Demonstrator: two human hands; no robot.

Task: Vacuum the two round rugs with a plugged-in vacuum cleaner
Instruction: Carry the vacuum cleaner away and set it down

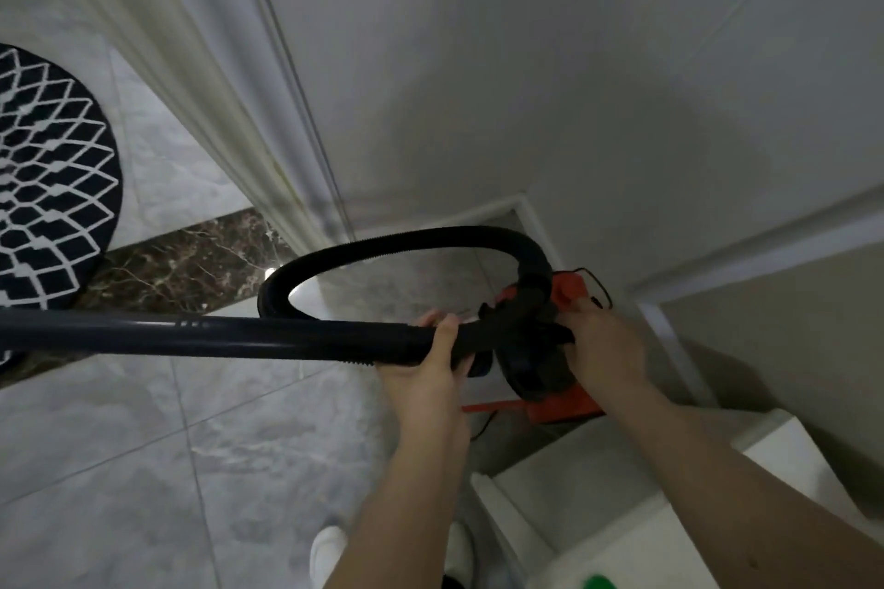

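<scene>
At 9 o'clock, 1 round rug (45, 177), black w/ a white diamond pattern, lies on the grey tile floor (119, 445), partly cut off by the left edge; its lower rim overlaps a dark marble strip (191, 263). A black rigid tube (191, 334) runs across the view from the left edge toward center, passing over the rug's lower edge. Left hand (433, 356) grips the tube's near end, fingers curled round it, thumb on top. A black ribbed hose (382, 244) loops up from the tube toward 12 o'clock and bends down into the vacuum cleaner (540, 349), an orange and black unit in the corner by the white wall (526, 62). Right hand (602, 344), at 3 o'clock of the left, rests on the unit's top; its fingers are hidden, so can't tell if they clench. A thin black cord (598, 282) sits behind the unit. A white shoe (327, 550) shows at 6 o'clock.
</scene>
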